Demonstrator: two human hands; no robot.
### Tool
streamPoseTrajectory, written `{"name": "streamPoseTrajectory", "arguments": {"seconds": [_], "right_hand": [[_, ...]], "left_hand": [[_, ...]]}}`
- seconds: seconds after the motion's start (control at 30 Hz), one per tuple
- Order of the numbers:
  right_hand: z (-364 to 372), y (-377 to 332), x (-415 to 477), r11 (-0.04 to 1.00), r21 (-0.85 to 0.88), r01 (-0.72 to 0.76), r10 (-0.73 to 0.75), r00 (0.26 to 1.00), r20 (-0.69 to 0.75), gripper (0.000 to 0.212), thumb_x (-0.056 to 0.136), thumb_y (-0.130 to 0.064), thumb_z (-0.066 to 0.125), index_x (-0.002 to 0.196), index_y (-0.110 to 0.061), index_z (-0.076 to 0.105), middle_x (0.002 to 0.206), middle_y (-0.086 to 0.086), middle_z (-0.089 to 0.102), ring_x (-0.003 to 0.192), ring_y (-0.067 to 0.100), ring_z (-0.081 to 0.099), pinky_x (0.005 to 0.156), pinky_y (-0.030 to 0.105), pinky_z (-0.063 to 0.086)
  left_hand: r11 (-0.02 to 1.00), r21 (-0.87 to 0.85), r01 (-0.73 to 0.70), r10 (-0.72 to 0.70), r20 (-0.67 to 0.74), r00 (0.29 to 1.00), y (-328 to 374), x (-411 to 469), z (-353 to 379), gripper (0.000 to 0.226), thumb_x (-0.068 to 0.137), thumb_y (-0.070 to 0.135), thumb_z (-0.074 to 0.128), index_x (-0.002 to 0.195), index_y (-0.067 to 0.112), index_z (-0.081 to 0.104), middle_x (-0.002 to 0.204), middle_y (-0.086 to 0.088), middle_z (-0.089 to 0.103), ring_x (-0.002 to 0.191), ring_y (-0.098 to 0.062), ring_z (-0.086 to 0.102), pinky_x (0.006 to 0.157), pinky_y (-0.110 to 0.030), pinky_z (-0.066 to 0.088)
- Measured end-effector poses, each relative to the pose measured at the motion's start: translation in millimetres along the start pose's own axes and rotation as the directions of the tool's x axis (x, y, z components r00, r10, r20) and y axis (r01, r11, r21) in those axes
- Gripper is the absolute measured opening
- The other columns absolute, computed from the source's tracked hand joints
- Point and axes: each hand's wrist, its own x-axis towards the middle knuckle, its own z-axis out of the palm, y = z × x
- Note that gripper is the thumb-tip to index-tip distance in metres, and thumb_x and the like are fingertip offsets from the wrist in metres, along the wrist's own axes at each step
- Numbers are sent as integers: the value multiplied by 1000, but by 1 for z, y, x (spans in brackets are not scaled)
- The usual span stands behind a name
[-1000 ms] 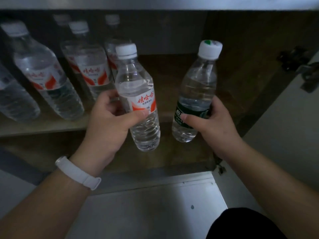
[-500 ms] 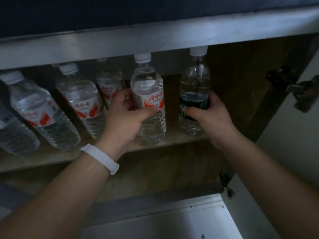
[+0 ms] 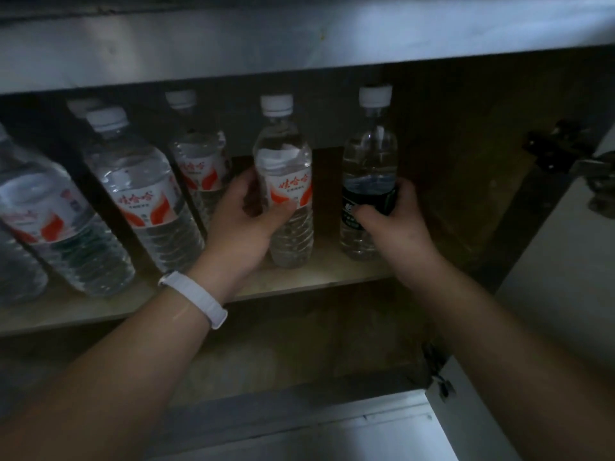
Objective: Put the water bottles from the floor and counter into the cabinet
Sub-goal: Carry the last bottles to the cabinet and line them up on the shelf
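My left hand (image 3: 241, 224) grips a clear water bottle with a red and white label (image 3: 286, 181), standing upright on the cabinet shelf (image 3: 316, 277). My right hand (image 3: 396, 224) holds a second clear bottle with a dark green label (image 3: 369, 161), upright on the same shelf, to the right of the first. Both bottles have white caps. Several more red-labelled bottles (image 3: 143, 194) stand in rows on the shelf to the left.
The cabinet's top edge (image 3: 299, 44) hangs just above the bottle caps. An open white door (image 3: 565, 261) with a dark hinge (image 3: 555, 151) is at the right. Bare shelf lies right of the green-labelled bottle. A lower compartment (image 3: 266, 354) sits below the shelf.
Both hands have carried their bottles forward and up from in front of the cabinet onto the shelf, where the bottles now stand upright.
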Motion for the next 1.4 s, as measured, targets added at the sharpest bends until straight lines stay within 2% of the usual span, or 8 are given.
{"name": "streamPoseTrajectory", "arguments": {"seconds": [0.23, 0.4, 0.53, 0.73, 0.83, 1.03, 1.2, 1.4], "right_hand": [[15, 7, -7, 948, -317, 2, -53, 987, -153, 100, 62, -41, 90, 142, -28, 31, 128, -9, 34, 118, 7, 37, 96, 24, 34], [28, 14, -13, 935, -351, -40, -70, 953, -295, 91, 63, -39, 89, 135, -23, 36, 130, -6, 41, 128, 19, 43, 99, 32, 40], [30, 16, -12, 931, -364, -17, -101, 948, -302, 82, 67, -34, 87, 133, -22, 40, 119, -9, 42, 116, 13, 47, 91, 29, 42], [4, 13, -1, 958, -286, -16, -81, 942, -325, 73, 70, -20, 85, 131, -22, 47, 121, -9, 46, 106, 5, 45, 89, 24, 37], [-15, 8, 12, 961, -275, 14, -107, 939, -326, 67, 70, -14, 85, 129, -19, 52, 116, -11, 54, 104, 4, 49, 80, 18, 40], [-30, 8, 41, 984, -176, -14, -50, 933, -355, 81, 68, -9, 85, 136, -21, 42, 118, -7, 57, 106, 11, 52, 95, 41, 52], [-35, 21, 45, 988, -157, -2, -48, 950, -308, 84, 70, -8, 84, 139, -19, 38, 133, 0, 55, 119, 18, 54, 99, 42, 49], [-44, 29, 51, 988, -156, 14, -62, 950, -305, 86, 74, -10, 83, 145, -20, 35, 140, -1, 51, 126, 13, 47, 95, 25, 40]], "left_hand": [[999, -10, -38, 38, -60, 997, -24, -15, 10, 60, 87, 22, 77, 141, 31, 53, 123, 22, 66, 111, 9, 62, 92, -16, 51], [999, 49, -7, 11, -76, 997, -36, -23, 18, 58, 79, 27, 84, 115, 53, 48, 110, 32, 62, 105, 13, 58, 87, -15, 44], [993, 120, -19, 29, -80, 996, -36, -21, 23, 69, 78, 23, 85, 124, 46, 39, 113, 27, 55, 111, 0, 54, 83, -13, 39], [998, 39, 52, -50, -49, 998, -37, -3, 42, 71, 79, 27, 85, 137, 35, 46, 119, 22, 61, 118, -9, 59, 100, -37, 48], [997, 5, 74, -73, -32, 997, -31, 10, 67, 69, 80, 27, 84, 136, 39, 45, 115, 23, 58, 117, -9, 58, 101, -39, 48], [998, -6, 60, -60, 79, 995, -25, 35, 102, 66, 80, 23, 84, 132, 38, 44, 117, 19, 56, 116, -12, 56, 97, -36, 45], [999, 17, 51, -53, 129, 990, -32, 45, 111, 63, 80, 22, 84, 125, 43, 45, 104, 25, 56, 114, -10, 57, 94, -34, 45], [999, 38, 20, -26, 155, 988, -36, 51, 114, 64, 81, 20, 83, 134, 36, 48, 122, 17, 59, 117, -8, 55, 96, -32, 44]]}}
